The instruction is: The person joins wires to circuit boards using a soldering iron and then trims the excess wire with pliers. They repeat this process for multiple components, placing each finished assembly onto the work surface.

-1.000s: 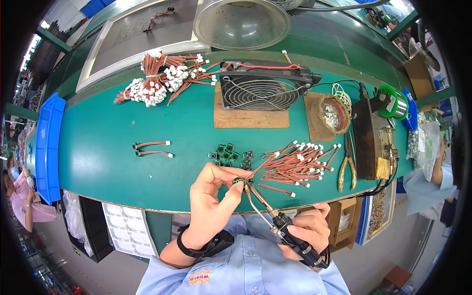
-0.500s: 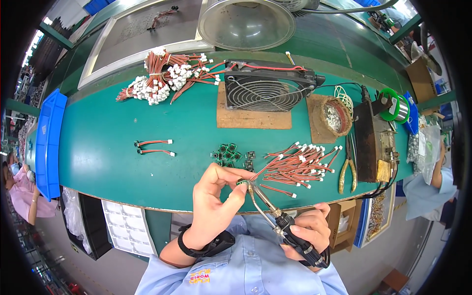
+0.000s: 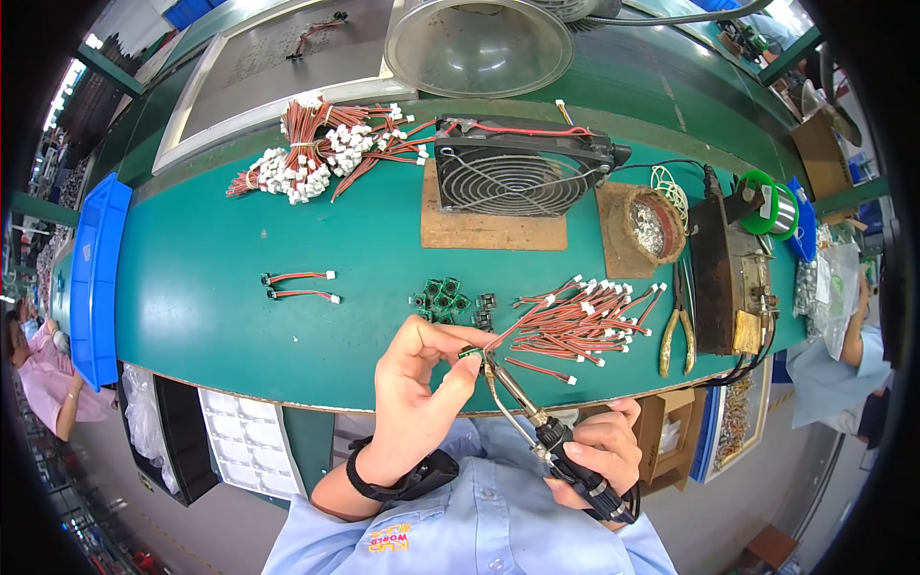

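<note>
My left hand (image 3: 414, 393) pinches a small green component (image 3: 470, 353) with a red wire lead running off to the right, just above the table's near edge. My right hand (image 3: 596, 458) grips the black handle of a soldering iron (image 3: 522, 407), whose metal tip points up and left and meets the component. Close behind lie a pile of red wire leads with white plugs (image 3: 580, 321) and a cluster of small green parts (image 3: 443, 299).
On the green table (image 3: 240, 335): two finished leads (image 3: 302, 285), a wire bundle (image 3: 316, 153), a black fan on a wooden board (image 3: 513, 177), a tip-cleaning pot (image 3: 656, 220), yellow-handled pliers (image 3: 677, 326), a solder spool (image 3: 767, 206), a blue bin (image 3: 94, 278). Other people sit at both sides.
Both hands stay in nearly the same place; the iron's tip remains at the pinched part. Nothing else on the table has moved.
</note>
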Tool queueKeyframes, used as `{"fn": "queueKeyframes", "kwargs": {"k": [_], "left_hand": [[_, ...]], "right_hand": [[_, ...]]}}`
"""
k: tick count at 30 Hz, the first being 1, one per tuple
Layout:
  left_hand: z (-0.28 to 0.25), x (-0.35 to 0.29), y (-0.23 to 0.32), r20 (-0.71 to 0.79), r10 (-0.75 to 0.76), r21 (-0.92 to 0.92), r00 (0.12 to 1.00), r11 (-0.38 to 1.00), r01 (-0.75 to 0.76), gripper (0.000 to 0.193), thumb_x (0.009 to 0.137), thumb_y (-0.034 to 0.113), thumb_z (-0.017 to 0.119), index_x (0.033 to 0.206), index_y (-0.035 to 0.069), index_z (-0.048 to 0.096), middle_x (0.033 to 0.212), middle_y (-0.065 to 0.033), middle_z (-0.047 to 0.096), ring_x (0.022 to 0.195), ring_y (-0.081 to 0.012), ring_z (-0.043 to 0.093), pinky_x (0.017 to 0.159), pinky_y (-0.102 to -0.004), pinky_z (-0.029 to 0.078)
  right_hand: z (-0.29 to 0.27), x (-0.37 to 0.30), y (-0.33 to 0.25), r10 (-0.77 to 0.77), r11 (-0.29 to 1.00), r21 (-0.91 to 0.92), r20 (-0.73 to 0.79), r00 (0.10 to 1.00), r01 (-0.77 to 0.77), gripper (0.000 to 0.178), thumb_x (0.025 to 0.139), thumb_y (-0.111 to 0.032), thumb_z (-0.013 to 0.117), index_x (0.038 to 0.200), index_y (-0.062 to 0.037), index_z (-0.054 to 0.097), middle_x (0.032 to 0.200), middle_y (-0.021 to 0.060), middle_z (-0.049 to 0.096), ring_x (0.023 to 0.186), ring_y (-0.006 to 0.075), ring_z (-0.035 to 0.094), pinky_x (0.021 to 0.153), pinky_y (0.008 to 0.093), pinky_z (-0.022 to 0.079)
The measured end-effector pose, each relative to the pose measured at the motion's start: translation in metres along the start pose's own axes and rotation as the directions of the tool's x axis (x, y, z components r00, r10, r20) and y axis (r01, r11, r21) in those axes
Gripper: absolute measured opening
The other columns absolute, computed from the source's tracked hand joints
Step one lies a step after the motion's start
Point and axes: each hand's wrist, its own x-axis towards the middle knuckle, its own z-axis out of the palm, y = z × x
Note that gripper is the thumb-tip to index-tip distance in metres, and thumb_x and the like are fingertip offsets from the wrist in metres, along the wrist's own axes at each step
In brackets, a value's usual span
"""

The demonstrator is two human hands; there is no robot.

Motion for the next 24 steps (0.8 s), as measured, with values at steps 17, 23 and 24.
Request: {"fn": "queueKeyframes", "kwargs": {"k": [17, 23, 24], "left_hand": [[0.001, 0.0, -0.003, 0.022, 0.098, 0.186, 0.995, 0.978, -0.1, 0.016, 0.08, -0.006, 0.054, 0.089, 0.003, 0.045, 0.099, -0.0195, 0.062, 0.093, -0.0207, 0.059, 0.085, -0.0327, 0.045], [0.003, 0.001, 0.005, -0.025, 0.079, 0.13, 0.997, 0.989, -0.075, 0.014, 0.08, -0.003, 0.055, 0.088, 0.003, 0.045, 0.097, -0.0189, 0.062, 0.091, -0.02, 0.059, 0.084, -0.0321, 0.044], [0.003, 0.001, 0.008, -0.014, 0.011, 0.035, 1.0, 0.999, -0.01, 0.014, 0.08, -0.001, 0.055, 0.087, 0.004, 0.045, 0.097, -0.0187, 0.062, 0.091, -0.0199, 0.059, 0.084, -0.032, 0.043]], "right_hand": [[-0.008, 0.0, 0.0, -0.004, 1.0, -0.01, 0.012, 1.0, 0.004, 0.045, 0.059, -0.023, 0.08, 0.1, -0.0134, 0.064, 0.08, 0.0, 0.063, 0.068, 0.0167, 0.057, 0.085, 0.0402, 0.033], [-0.012, -0.003, 0.01, -0.01, 0.999, 0.047, -0.118, 0.993, 0.016, 0.043, 0.063, -0.024, 0.077, 0.102, -0.0104, 0.062, 0.081, 0.0045, 0.062, 0.07, 0.0177, 0.056, 0.087, 0.0423, 0.033], [-0.01, -0.005, 0.017, 0.01, 1.0, 0.003, -0.282, 0.959, -0.009, 0.043, 0.066, -0.025, 0.076, 0.103, -0.0091, 0.061, 0.084, 0.0071, 0.06, 0.074, 0.0188, 0.055, 0.087, 0.0425, 0.033]]}}
